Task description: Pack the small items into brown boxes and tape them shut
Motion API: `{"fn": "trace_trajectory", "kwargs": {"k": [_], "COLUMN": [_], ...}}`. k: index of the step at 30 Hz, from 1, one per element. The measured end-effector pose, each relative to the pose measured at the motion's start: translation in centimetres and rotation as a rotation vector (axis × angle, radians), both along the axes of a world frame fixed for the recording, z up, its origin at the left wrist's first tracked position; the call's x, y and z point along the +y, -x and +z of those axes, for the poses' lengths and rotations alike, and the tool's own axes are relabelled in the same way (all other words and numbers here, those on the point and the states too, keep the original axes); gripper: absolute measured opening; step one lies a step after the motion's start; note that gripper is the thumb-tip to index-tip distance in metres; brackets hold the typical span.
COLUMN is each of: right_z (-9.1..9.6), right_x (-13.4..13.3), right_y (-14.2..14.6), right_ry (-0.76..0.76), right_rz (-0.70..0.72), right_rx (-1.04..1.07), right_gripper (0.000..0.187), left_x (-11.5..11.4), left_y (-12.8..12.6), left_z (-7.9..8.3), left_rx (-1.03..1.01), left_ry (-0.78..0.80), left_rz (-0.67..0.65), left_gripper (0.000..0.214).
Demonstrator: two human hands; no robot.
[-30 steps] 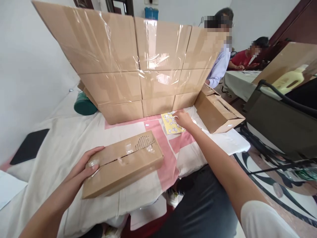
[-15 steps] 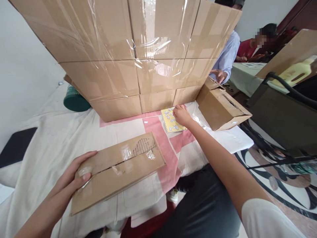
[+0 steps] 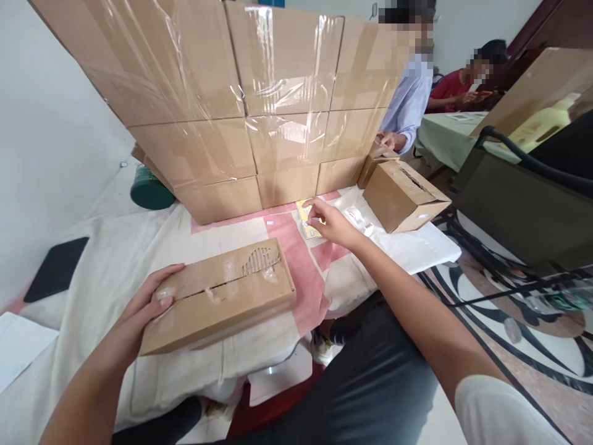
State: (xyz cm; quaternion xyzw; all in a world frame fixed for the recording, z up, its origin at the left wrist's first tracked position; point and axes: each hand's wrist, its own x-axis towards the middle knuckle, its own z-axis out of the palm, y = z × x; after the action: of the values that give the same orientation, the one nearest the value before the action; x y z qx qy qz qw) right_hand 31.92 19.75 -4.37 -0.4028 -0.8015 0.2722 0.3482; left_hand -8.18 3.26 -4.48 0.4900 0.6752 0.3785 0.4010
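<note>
Steadying the long box point(image 3: 217, 309) with our left hand point(image 3: 151, 296), we hold our right hand point(image 3: 336, 225) over the yellow sheet point(image 3: 312, 234).

Left: fingers grasping the box at its left end, thumb on the top face, the rest along the far side. Right: fingers bent, index and thumb reaching over the sheet; cannot tell whether they pinch anything, nor whether they touch the paper.

Positions: the box lies near the near edge of the worktop point(image 3: 139, 247), torn patch toward its right end. The sheet, marked with pale shapes, lies flat by the worktop's far edge, close to the foot of the taped carton wall point(image 3: 282, 148) and partly hidden by our right hand. One small white label point(image 3: 269, 222) sits on the cloth left of the sheet. A shorter carton point(image 3: 403, 198) stands toward the far right corner, white strips point(image 3: 354, 215) just beside it.

Step in hand, as we judge it: fingertip work at the sheet, box braced meanwhile. Next move, in our judgement, calls for a light, precise pinch that does not drag the paper, and an unhurried left hold.
</note>
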Motion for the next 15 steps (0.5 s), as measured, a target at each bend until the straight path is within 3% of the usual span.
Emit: {"fn": "trace_trajectory", "kwargs": {"k": [5, 12, 15], "right_z": [-0.5, 0.6, 0.6], "right_x": [-0.4, -1.4, -2.3], "right_y": [0.2, 0.5, 0.9], "right_ry": [0.152, 0.282, 0.319], "right_rz": [0.110, 0.253, 0.317], "right_rx": [0.141, 0.273, 0.279], "right_gripper": [0.029, 0.018, 0.027], "left_x": [0.3, 0.6, 0.7], "left_y": [-0.1, 0.1, 0.7], "left_z": [-0.2, -0.2, -0.4], "left_rx": [-0.002, 0.016, 0.055], "left_ry": [-0.018, -0.002, 0.002], "left_rz": [0.008, 0.012, 0.009], "left_gripper": [0.063, 0.067, 0.072]}}
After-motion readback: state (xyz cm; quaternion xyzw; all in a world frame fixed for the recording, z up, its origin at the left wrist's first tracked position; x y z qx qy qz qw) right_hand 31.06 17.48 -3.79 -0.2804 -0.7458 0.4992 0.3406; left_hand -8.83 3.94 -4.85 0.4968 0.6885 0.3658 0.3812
